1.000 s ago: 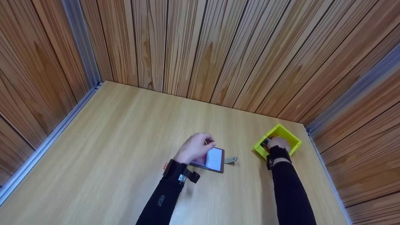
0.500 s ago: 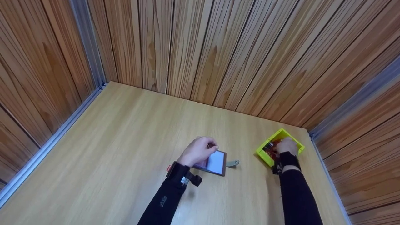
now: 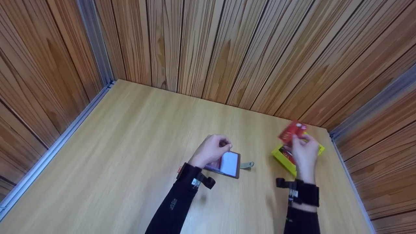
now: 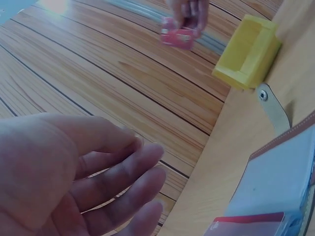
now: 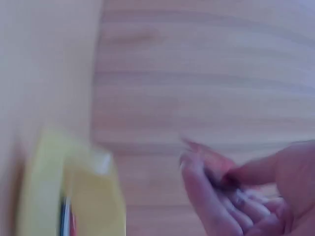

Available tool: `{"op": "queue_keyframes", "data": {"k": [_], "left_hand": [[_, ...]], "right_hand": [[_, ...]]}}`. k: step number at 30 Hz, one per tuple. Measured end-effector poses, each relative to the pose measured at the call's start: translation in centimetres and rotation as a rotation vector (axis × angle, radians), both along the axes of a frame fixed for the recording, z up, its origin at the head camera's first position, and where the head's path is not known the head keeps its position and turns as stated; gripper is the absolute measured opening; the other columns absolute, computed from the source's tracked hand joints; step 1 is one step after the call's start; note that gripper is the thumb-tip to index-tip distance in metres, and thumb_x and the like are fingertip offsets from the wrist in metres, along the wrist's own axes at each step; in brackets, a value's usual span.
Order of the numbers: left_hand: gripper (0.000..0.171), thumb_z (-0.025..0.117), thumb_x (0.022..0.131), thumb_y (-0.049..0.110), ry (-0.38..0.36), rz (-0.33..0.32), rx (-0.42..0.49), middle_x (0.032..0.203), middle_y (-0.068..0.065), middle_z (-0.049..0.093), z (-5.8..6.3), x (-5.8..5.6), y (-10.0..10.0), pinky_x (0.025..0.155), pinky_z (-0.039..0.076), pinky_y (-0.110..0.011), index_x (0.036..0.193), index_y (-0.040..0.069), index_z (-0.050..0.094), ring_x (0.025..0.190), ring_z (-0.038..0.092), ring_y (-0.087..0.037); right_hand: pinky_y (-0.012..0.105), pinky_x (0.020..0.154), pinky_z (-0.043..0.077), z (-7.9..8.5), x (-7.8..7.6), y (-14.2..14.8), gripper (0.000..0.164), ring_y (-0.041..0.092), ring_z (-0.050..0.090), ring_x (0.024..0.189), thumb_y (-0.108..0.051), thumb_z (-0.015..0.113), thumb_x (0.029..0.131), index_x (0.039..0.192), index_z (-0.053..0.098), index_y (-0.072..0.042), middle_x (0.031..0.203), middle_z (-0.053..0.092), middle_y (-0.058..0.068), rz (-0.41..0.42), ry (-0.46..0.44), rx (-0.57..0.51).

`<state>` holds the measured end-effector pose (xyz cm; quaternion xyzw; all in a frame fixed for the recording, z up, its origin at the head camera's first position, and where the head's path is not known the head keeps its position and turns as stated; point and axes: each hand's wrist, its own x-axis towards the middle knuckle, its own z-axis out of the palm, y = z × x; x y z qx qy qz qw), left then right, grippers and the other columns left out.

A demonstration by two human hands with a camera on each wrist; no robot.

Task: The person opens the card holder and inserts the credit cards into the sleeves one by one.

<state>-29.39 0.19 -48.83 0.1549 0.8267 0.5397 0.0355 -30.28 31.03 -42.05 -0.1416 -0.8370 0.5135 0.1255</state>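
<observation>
In the head view my right hand (image 3: 305,156) pinches a red card (image 3: 289,132) between thumb and fingers, lifted over the yellow bin (image 3: 283,161). The left wrist view shows this card (image 4: 176,39) clear of the bin, blurred. An open card holder (image 3: 230,164) with a brown edge and clear sleeves lies on the table. My left hand (image 3: 209,151) hovers just over its left part, hiding some of it. Its fingers are loosely bent with nothing between them. One sleeve of the holder contains a red-topped card (image 4: 246,225). A snap strap (image 3: 247,165) sticks out to the right.
Several cards, partly hidden by my right hand, lie inside the bin, which stands near the table's back right corner. Wood-plank walls (image 3: 208,48) with metal corner strips enclose the table (image 3: 130,136) at the back and both sides.
My right hand was down inside the bin among the cards; it has come up with the red card pinched in its fingers. The left hand stays over the card holder.
</observation>
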Motion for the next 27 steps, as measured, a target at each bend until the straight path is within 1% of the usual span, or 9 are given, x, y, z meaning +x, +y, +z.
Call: {"op": "queue_keyframes", "data": {"k": [3,6,9,12,14,17,20,25,27], "left_hand": [[0.018,0.067,0.108,0.023,-0.015,0.003,0.043,0.108,-0.005,0.079,0.4,-0.1,0.4,0.093,0.058,-0.034,0.114,0.01,0.079,0.099,0.07,-0.014],[0.024,0.063,0.111,0.027,-0.058,0.005,0.117,0.113,-0.007,0.078,0.7,-0.2,0.9,0.091,0.058,-0.034,0.12,0.01,0.077,0.102,0.07,-0.016],[0.033,0.054,0.115,0.031,-0.123,0.004,0.235,0.117,-0.01,0.077,1.0,-0.2,1.2,0.091,0.058,-0.035,0.129,0.009,0.073,0.102,0.07,-0.016],[0.041,0.047,0.117,0.034,-0.152,0.002,0.366,0.121,-0.013,0.076,1.5,-0.1,1.1,0.092,0.058,-0.034,0.137,0.008,0.071,0.102,0.07,-0.015],[0.039,0.049,0.117,0.033,-0.138,-0.007,0.417,0.119,-0.015,0.076,1.8,-0.1,0.9,0.091,0.058,-0.033,0.134,0.007,0.072,0.101,0.07,-0.016],[0.03,0.059,0.113,0.028,-0.126,0.006,0.431,0.117,-0.014,0.077,2.2,-0.1,0.7,0.088,0.059,-0.028,0.128,0.007,0.075,0.099,0.07,-0.014],[0.022,0.069,0.108,0.02,-0.153,0.046,0.429,0.116,-0.012,0.079,2.2,-0.1,0.6,0.086,0.061,-0.026,0.123,0.007,0.077,0.098,0.072,-0.012],[0.024,0.076,0.103,0.017,-0.231,0.115,0.47,0.117,-0.014,0.081,2.1,0.0,0.0,0.089,0.065,-0.029,0.124,0.007,0.079,0.099,0.076,-0.015],[0.024,0.078,0.102,0.017,-0.242,0.132,0.453,0.116,-0.014,0.081,1.9,0.0,-0.4,0.088,0.065,-0.03,0.124,0.007,0.08,0.097,0.076,-0.015]], "right_hand": [[0.026,0.077,0.067,-0.1,1.4,-3.5,0.024,0.009,0.078,0.075,-0.017,0.062,0.111,0.125,0.059,0.001,0.092,0.079,-0.006,0.229,-0.049,-0.186],[0.032,0.085,0.068,-0.8,2.1,-6.3,0.022,0.017,0.08,0.089,-0.017,0.063,0.111,0.126,0.061,-0.001,0.103,0.081,-0.002,0.436,-0.133,-0.232],[0.033,0.086,0.068,-1.4,2.1,-8.2,0.023,0.019,0.08,0.096,-0.018,0.065,0.11,0.126,0.063,-0.002,0.109,0.083,0.003,0.534,-0.173,-0.259],[0.031,0.086,0.068,-1.5,2.1,-9.1,0.023,0.017,0.08,0.097,-0.018,0.065,0.11,0.126,0.064,-0.002,0.11,0.083,0.002,0.545,-0.174,-0.291],[0.03,0.085,0.067,-1.5,2.1,-9.5,0.022,0.015,0.08,0.097,-0.016,0.065,0.11,0.126,0.064,-0.001,0.108,0.083,0.001,0.532,-0.174,-0.298],[0.029,0.084,0.067,-1.4,2.1,-9.8,0.022,0.012,0.079,0.096,-0.012,0.068,0.108,0.126,0.066,0.001,0.106,0.082,-0.001,0.514,-0.185,-0.284],[0.029,0.083,0.068,-1.3,2.1,-10.1,0.023,0.012,0.079,0.094,-0.009,0.071,0.105,0.125,0.068,0.002,0.103,0.081,-0.001,0.512,-0.181,-0.253],[0.03,0.084,0.068,-1.8,1.8,-10.5,0.022,0.013,0.079,0.096,-0.007,0.073,0.103,0.124,0.069,0.001,0.101,0.08,-0.002,0.535,-0.172,-0.249],[0.03,0.085,0.068,-2.3,1.7,-10.7,0.022,0.013,0.079,0.097,-0.007,0.073,0.103,0.124,0.069,0.001,0.102,0.08,-0.001,0.543,-0.179,-0.252]]}}
